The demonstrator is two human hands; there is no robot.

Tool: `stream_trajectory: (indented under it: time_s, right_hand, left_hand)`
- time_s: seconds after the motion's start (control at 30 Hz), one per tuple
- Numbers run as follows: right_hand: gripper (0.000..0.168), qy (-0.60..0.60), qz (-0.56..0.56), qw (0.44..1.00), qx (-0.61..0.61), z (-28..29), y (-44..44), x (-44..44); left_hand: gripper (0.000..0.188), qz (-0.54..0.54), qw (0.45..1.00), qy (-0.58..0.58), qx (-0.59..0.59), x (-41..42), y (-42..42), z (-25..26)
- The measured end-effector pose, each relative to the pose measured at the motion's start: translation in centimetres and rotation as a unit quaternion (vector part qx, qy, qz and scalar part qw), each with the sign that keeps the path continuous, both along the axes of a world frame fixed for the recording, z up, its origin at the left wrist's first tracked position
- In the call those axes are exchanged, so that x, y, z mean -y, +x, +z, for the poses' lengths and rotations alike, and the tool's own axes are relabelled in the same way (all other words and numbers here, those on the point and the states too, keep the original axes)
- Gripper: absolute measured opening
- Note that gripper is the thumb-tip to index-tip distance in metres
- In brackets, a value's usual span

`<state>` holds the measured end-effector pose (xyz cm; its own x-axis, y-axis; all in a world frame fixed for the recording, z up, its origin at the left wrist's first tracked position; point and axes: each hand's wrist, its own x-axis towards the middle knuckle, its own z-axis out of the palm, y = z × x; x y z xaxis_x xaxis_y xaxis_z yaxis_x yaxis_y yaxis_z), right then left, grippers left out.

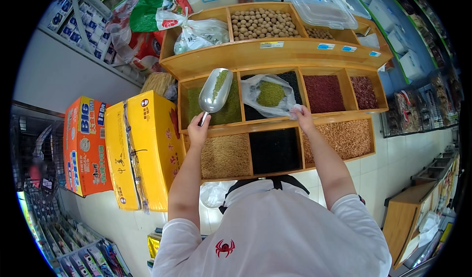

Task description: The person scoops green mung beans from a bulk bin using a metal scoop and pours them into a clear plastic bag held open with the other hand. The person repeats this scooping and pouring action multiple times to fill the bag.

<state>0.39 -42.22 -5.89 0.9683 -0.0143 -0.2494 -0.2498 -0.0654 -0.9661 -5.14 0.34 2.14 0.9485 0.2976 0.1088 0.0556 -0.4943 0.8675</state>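
My left hand grips the handle of a metal scoop, which holds some green beans and hangs over a bin of mung beans. My right hand pinches the edge of a clear plastic bag. Inside the spread bag lies a heap of green mung beans. The bag rests over a compartment of black beans. Just right of it is a compartment of dark red beans.
Walnuts fill a compartment of the upper wooden tier, next to a tied white bag. Nearer me are tan grains, a black-filled bin and peanuts. A strapped yellow carton and an orange carton stand left.
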Motion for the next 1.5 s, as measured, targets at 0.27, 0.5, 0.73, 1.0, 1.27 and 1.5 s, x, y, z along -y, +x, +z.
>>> stream_trajectory:
  time_s: [0.27,0.5,0.73,1.0,1.27,1.5]
  right_hand:
    - [0.018,-0.027,0.003,1.0,0.015,-1.2,0.2,0.4]
    - [0.017,-0.036,0.014,0.999,0.025,-2.0,0.4,0.6]
    - [0.018,-0.037,0.011,0.999,0.023,-1.6,0.4,0.6]
    - [0.019,-0.039,0.015,0.999,0.017,-1.7,0.5,0.6]
    - [0.018,0.003,0.0,1.0,0.025,-2.1,0.5,0.5]
    - [0.019,-0.043,0.018,0.998,0.034,-1.9,0.4,0.5]
  left_hand:
    - [0.031,-0.03,0.999,0.036,0.025,1.3,0.9,4.5]
    - [0.03,-0.08,0.992,0.097,0.02,2.8,1.3,8.1]
    - [0.025,-0.154,0.957,0.241,-0.054,5.6,1.5,11.9]
    - [0.023,-0.194,0.92,0.32,-0.116,6.6,2.0,11.7]
    - [0.023,-0.186,0.909,0.346,-0.138,7.0,2.3,11.5]
    - [0.024,-0.191,0.9,0.368,-0.136,7.2,2.3,11.6]
